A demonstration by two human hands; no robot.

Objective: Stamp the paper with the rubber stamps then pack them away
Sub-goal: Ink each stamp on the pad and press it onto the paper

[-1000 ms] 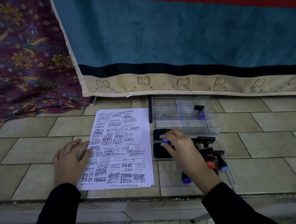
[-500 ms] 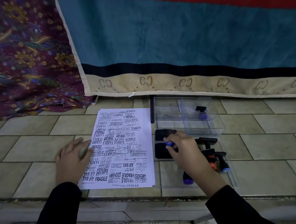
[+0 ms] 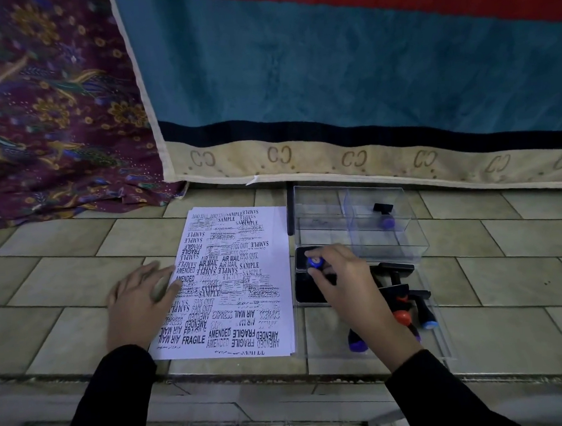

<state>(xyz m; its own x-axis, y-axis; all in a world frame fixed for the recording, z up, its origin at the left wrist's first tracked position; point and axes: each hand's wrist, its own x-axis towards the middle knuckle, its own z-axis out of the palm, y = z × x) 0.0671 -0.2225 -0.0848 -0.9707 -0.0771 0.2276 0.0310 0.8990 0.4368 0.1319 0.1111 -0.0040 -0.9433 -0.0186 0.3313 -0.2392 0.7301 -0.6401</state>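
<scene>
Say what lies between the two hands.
Head view: the stamped paper lies between the left hand, resting on its edge, and the right hand gripping a blue-topped stamp.

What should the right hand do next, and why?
Probably lift the blue-topped stamp off the ink pad and carry it left to the paper: the right hand pinches it at the pad, and the left hand lies flat on the sheet.

Open tiled floor left of the paper and right of the clear case. Blocked behind by the hanging blanket; cluttered beside the ink pad by loose stamps on the lid.
</scene>
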